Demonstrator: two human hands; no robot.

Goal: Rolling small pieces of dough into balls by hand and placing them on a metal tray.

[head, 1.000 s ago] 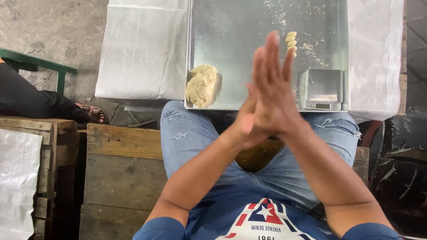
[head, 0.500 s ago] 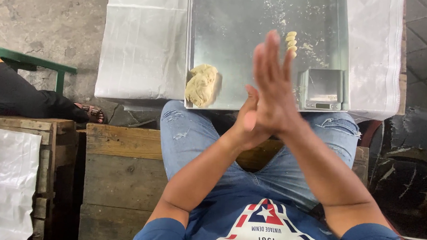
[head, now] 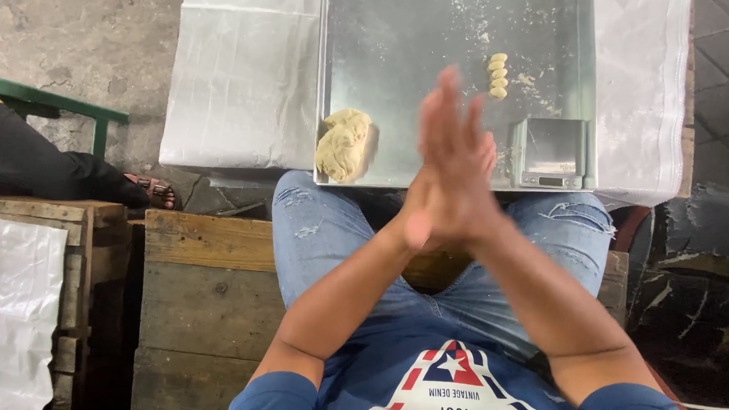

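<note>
Head view: we press our palms together above the shiny metal tray (head: 374, 31).
Our left hand (head: 431, 204) and right hand (head: 459, 152) lie flat, fingers straight; anything between them is hidden. A pale dough lump (head: 343, 144) sits at the tray's near-left corner, a small silver scale (head: 550, 152) near-right.

There is one view only, from a camera on the seated person's head, tipped steeply down along the chest and lap. It sits close: the blue shirt fills the bottom edge, the forearms rise from the lower corners, and the pressed-together hands land near the middle of the frame. Facing forward past the knees, it takes in the near part of a metal tray (head: 407, 32) on a white-covered surface at the top, with concrete floor to the left and dark tiles to the right. No second view overlaps it.
</note>
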